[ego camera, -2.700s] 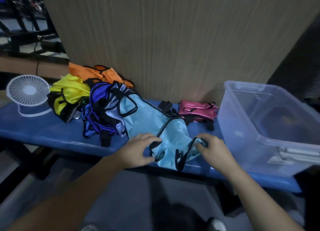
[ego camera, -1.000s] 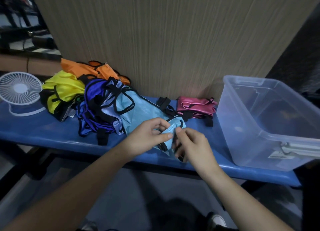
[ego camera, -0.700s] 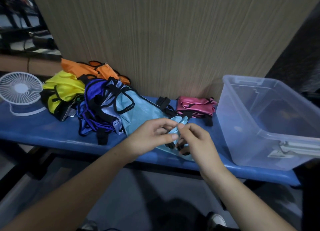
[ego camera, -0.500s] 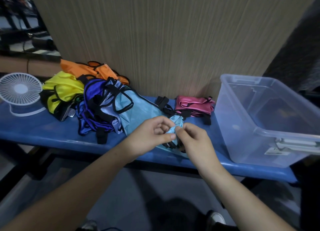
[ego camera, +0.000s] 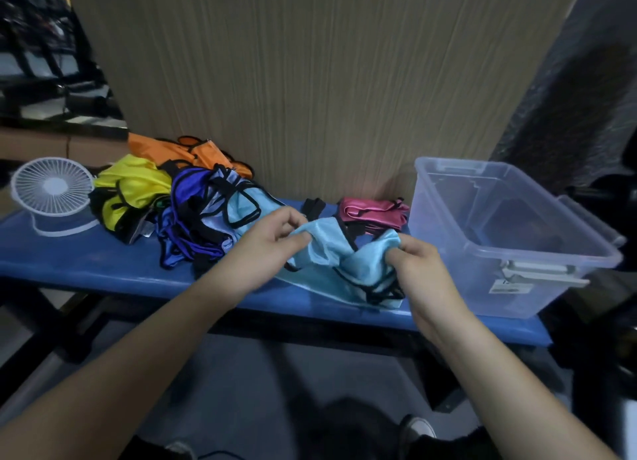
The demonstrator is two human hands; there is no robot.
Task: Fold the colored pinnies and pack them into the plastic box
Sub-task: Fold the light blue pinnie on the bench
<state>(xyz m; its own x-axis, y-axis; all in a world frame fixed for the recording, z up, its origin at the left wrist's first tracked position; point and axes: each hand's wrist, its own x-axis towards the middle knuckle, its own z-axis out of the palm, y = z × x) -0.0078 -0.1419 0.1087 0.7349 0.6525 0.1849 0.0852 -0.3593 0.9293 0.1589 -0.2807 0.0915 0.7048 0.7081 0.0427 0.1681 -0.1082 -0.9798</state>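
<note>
A small white fan (ego camera: pixel 52 192) stands on the blue bench (ego camera: pixel 86 263) before a wood-grain panel (ego camera: pixel 310 80).

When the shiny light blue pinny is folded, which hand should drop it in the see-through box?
Probably the right hand: it already pinches the light blue satin pinny and sits beside the clear plastic box. The left hand grips the farther side.
</note>
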